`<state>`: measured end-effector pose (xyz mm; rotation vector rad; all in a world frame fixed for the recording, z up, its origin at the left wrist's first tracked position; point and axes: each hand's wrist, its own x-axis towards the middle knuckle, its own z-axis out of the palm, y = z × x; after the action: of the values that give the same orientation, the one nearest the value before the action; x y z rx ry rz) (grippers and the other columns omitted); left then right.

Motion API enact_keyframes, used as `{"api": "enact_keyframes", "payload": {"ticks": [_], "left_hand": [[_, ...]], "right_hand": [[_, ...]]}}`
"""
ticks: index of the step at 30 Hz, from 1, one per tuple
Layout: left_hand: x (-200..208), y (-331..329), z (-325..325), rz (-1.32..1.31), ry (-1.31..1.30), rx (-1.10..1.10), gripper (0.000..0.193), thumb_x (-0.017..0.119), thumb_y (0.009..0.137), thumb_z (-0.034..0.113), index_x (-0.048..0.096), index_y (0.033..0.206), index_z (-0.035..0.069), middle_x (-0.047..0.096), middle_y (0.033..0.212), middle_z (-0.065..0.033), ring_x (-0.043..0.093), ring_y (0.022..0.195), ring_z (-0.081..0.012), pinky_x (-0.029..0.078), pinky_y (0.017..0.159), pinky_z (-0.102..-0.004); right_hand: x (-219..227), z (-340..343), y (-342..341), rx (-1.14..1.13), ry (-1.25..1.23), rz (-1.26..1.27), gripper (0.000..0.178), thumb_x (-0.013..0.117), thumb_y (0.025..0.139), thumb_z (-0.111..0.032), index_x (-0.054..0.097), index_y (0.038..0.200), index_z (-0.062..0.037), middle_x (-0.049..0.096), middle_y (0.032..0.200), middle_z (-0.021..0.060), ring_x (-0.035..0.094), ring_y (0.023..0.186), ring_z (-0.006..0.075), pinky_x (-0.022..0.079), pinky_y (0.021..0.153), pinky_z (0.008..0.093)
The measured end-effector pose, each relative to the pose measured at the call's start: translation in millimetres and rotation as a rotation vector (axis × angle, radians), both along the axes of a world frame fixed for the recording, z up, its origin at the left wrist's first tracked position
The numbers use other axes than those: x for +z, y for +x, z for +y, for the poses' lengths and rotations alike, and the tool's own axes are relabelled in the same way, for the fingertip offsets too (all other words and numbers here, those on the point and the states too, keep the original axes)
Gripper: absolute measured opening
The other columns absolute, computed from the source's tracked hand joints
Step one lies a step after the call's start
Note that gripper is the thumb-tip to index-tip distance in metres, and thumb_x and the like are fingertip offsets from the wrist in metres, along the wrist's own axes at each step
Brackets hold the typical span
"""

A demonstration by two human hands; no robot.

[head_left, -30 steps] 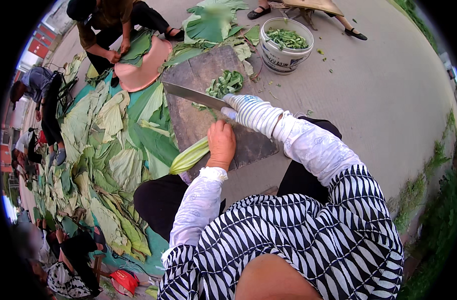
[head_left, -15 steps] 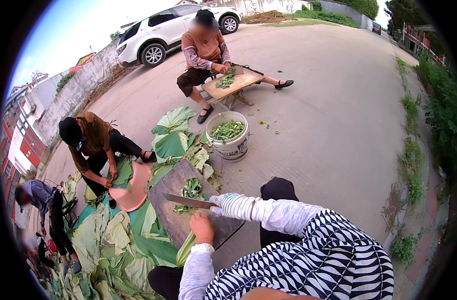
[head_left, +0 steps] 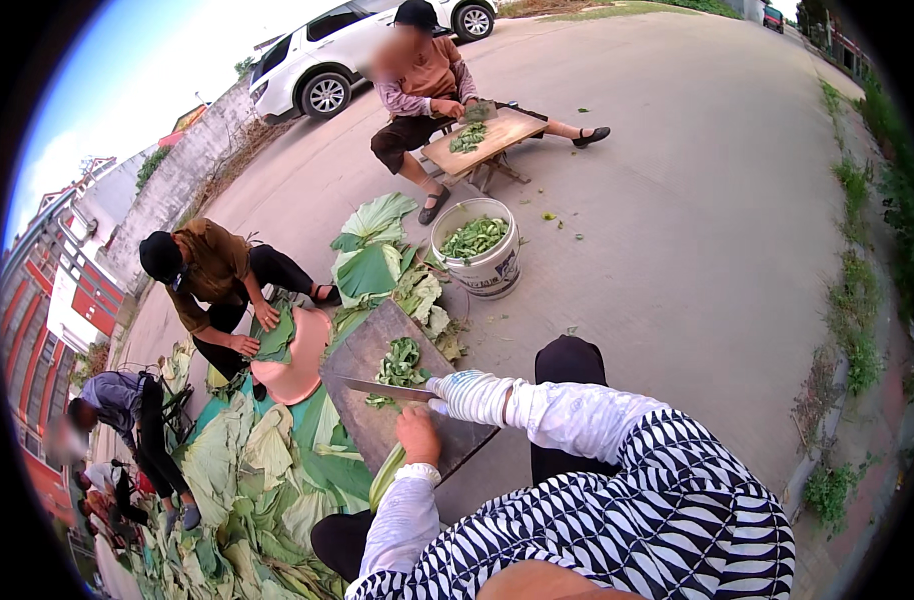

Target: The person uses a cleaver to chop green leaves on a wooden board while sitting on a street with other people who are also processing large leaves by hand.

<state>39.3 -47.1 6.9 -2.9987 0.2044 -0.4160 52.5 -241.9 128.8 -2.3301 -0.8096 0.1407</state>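
Note:
My right hand (head_left: 469,397), in a white patterned glove or sleeve, is closed round the handle of a broad kitchen knife (head_left: 385,388). The blade points left, low over a dark wooden cutting board (head_left: 375,328). Bare and curled, my left hand (head_left: 417,436) presses a rolled bundle of large green leaves (head_left: 387,474) at the board's near edge, just below the blade. Whether the blade touches the bundle I cannot tell. A pile of cut green strips (head_left: 401,362) lies on the board beyond the knife.
A white bucket (head_left: 487,282) of cut greens stands beyond the board. Big leaves (head_left: 267,440) cover the ground at left, beside a pink tub (head_left: 302,372) where a person (head_left: 212,275) handles leaves. Another person (head_left: 425,75) cuts greens on a small table (head_left: 512,128). A white car (head_left: 327,60) stands behind.
The view has tilted, so the scene sits farther right. The co-worker's hands at the pink tub have spread apart on the leaves. My hands keep nearly the same place over the board.

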Motion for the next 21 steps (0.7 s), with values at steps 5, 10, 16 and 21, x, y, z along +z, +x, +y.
{"api": "enact_keyframes", "payload": {"ticks": [5, 10, 16, 21], "left_hand": [[-1, -9, -1, -0.107, -0.163, -0.038, 0.015, 0.059, 0.072, 0.011, 0.057, 0.086, 0.005, 0.053, 0.090, -0.0116, 0.053, 0.083, -0.0307, 0.045, 0.072, -0.0396], [0, -10, 2, -0.189, -0.262, -0.073, 0.015, 0.059, 0.071, 0.010, 0.054, 0.084, 0.003, 0.050, 0.086, -0.0137, 0.049, 0.081, -0.0334, 0.042, 0.072, -0.0423], [1, -11, 15, -0.067, -0.233, -0.164, 0.017, 0.058, 0.071, 0.009, 0.054, 0.085, 0.002, 0.049, 0.087, -0.0143, 0.049, 0.082, -0.0333, 0.042, 0.074, -0.0425], [1, -12, 8, -0.074, -0.282, -0.166, 0.023, 0.058, 0.070, 0.007, 0.057, 0.092, 0.002, 0.050, 0.090, -0.0138, 0.049, 0.084, -0.0329, 0.042, 0.074, -0.0416]], "right_hand": [[5, 9, 6, 0.106, 0.031, 0.066, 0.034, 0.051, 0.089, -0.032, 0.057, 0.106, -0.0034, 0.064, 0.090, 0.0184, 0.061, 0.087, 0.0372, 0.047, 0.076, 0.0443], [8, 17, 16, 0.099, 0.032, 0.063, 0.033, 0.053, 0.088, -0.031, 0.057, 0.105, -0.0038, 0.064, 0.089, 0.0188, 0.061, 0.086, 0.0374, 0.047, 0.075, 0.0431], [7, 21, 16, 0.114, 0.045, 0.072, 0.031, 0.053, 0.088, -0.031, 0.057, 0.105, -0.0047, 0.064, 0.087, 0.0188, 0.061, 0.084, 0.0375, 0.048, 0.073, 0.0437], [7, 18, 17, 0.123, 0.013, 0.097, 0.032, 0.051, 0.089, -0.032, 0.057, 0.107, -0.0062, 0.063, 0.086, 0.0181, 0.062, 0.082, 0.0373, 0.049, 0.071, 0.0443]]}}
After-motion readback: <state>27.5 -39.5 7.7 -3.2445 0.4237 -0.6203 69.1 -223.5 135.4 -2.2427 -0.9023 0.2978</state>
